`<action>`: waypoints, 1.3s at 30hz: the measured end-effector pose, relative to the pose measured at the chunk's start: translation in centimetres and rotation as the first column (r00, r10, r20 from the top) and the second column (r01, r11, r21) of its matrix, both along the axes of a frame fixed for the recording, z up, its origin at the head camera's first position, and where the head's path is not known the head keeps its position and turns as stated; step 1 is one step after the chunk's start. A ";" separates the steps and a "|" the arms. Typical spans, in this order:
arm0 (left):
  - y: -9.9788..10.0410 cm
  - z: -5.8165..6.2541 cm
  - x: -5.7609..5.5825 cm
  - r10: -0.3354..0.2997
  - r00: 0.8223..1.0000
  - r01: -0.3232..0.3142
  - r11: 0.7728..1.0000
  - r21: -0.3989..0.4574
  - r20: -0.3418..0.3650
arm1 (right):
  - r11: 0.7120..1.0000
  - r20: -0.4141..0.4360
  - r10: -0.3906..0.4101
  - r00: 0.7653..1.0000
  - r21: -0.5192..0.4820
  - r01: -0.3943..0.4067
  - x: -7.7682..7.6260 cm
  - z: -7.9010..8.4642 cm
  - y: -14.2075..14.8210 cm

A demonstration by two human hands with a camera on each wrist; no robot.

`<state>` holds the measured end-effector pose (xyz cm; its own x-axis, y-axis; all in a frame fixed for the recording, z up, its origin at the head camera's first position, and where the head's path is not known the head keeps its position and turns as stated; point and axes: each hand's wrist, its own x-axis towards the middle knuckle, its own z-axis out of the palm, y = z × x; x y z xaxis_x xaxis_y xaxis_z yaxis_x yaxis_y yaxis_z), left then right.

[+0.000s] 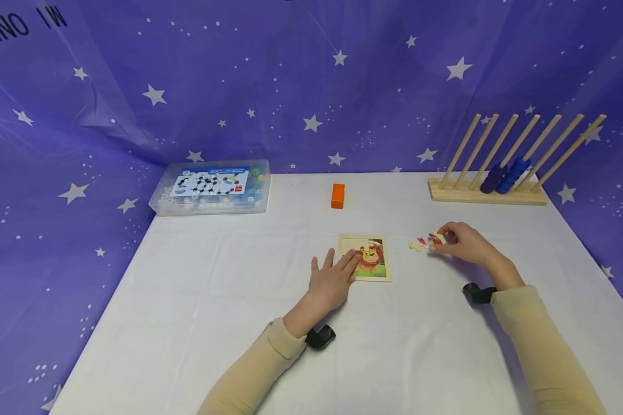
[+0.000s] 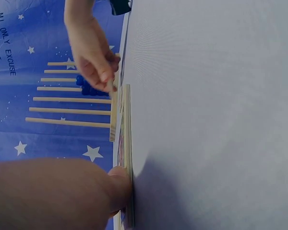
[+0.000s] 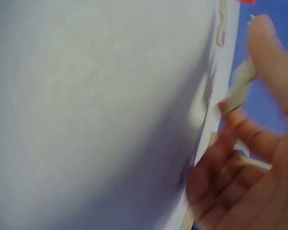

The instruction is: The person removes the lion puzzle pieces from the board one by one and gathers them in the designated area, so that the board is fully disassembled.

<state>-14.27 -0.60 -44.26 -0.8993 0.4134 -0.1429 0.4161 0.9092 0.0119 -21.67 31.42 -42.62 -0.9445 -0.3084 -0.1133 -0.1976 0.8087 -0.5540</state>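
Note:
My left hand lies with spread, straight fingers over the left side of a square wooden jigsaw puzzle that shows a lion. In the left wrist view its thumb is at the board's edge. Over to the right, my right hand pinches a jigsaw piece between thumb and fingers. That piece shows blurred and pale in the right wrist view, raised off the table. Just left of it, another jigsaw piece with a pink patch lies on the cloth.
An orange block stands behind the puzzle. At the back left is a clear plastic case with a molecule label. A wooden rack with upright pegs and blue beads stands at the back right, before a starry purple curtain.

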 end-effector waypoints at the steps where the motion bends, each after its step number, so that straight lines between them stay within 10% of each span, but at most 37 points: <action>1: 0.0 -0.1 0.0 -0.001 1.000 0.001 1.000 0.000 -0.002 | 1.000 -0.002 -0.016 1.000 0.023 0.016 0.1 -0.1 0.3; 13: -0.2 -0.1 0.0 -0.004 1.000 0.005 1.000 0.018 -0.010 | 0.999 0.019 0.004 1.000 0.042 -0.005 0.4 0.1 1.4; 21: -0.2 -0.2 0.2 -0.004 1.000 0.004 0.999 0.037 0.003 | 0.990 -0.006 0.106 0.994 0.094 -0.105 0.1 2.1 -3.2; 32: 0.0 -0.2 0.0 -0.013 1.000 0.013 1.000 0.004 0.001 | 0.839 0.018 0.536 0.844 0.102 -0.535 -1.6 1.6 -10.7; 39: 0.0 -0.2 0.0 -0.010 1.000 0.010 1.000 0.002 0.000 | 0.820 0.082 0.545 0.834 0.154 -0.551 -2.3 1.7 -11.2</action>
<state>-14.29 -0.58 -44.46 -0.8950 0.4229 -0.1421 0.4254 0.9049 0.0134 -23.98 20.25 -40.95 -0.6198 -0.7482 -0.2367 -0.6197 0.6517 -0.4374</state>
